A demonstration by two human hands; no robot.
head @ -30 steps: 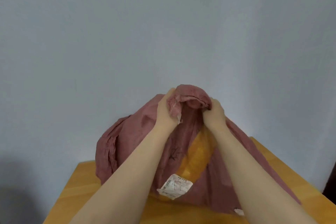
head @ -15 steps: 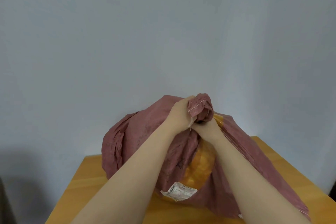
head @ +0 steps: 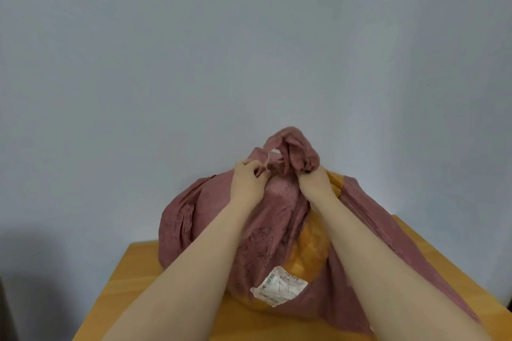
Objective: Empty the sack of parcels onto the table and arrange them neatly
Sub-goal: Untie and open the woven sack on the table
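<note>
A plain pale grey-blue wall (head: pixel 249 50) fills most of the view. Below it stands the orange-brown wooden tabletop (head: pixel 124 285). A large sack of dusty-red woven fabric (head: pixel 194 216) sits on the tabletop, near its far edge and close to the wall. The sack is full and round, and its top is gathered into a bunched neck that stands upright.

The side of the sack that faces the person is parted. Inside the gap a yellow-orange plastic parcel (head: pixel 313 246) shows, still in the sack. What else the sack holds is hidden by the fabric.

The left hand (head: pixel 246 185) is at the left side of the neck, with its fingers curled and pinching the fabric there. The right hand (head: pixel 314 183) grasps the neck from the right and from below, with the fingers closed round the bunched fabric.

A crumpled white paper label (head: pixel 278 285) with a barcode is stuck on the low part of the parcel. A thin pale string (head: pixel 267 163) hangs at the neck beside the left fingers; I cannot tell if it is tied.

Half a second ago the two hands were pressed together at the neck, the left one over the right. Now they are apart, and the neck stands between them. The sack and the parcel lie as before.
</note>
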